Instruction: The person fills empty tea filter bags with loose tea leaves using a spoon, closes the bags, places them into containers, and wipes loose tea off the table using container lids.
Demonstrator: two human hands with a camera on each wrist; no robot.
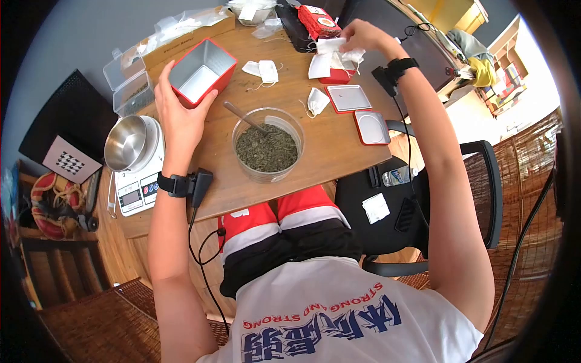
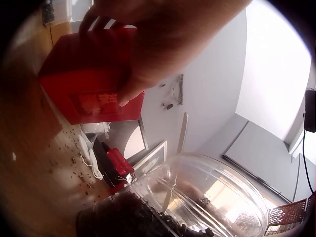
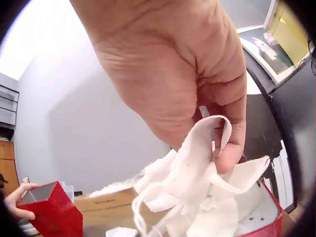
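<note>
My left hand point(image 1: 181, 121) grips a red tin box point(image 1: 200, 65) by its sides; the box is lidless, tilted, with a bare silvery inside. At the back right, my right hand point(image 1: 367, 37) pinches white drawstring tea bags point(image 3: 197, 153) between thumb and fingers. They bunch over a second red tin point(image 1: 334, 77), whose inside shows partly in the right wrist view. Between the hands stands a clear plastic tub point(image 1: 298, 130) of dried green leaves point(image 1: 266, 152), with a spoon point(image 1: 237, 111) leaning in it. Loose white bags point(image 1: 266, 71) and another bag point(image 1: 316, 101) lie on the table.
Two red-rimmed lids point(image 1: 349, 98) lie at the right table edge. On the left, a steel bowl point(image 1: 126, 148) sits on a white kitchen scale point(image 1: 130, 199). Behind are a clear plastic box point(image 1: 134, 100) and a long cardboard box point(image 1: 187, 45). A black chair point(image 1: 357, 212) holds small items.
</note>
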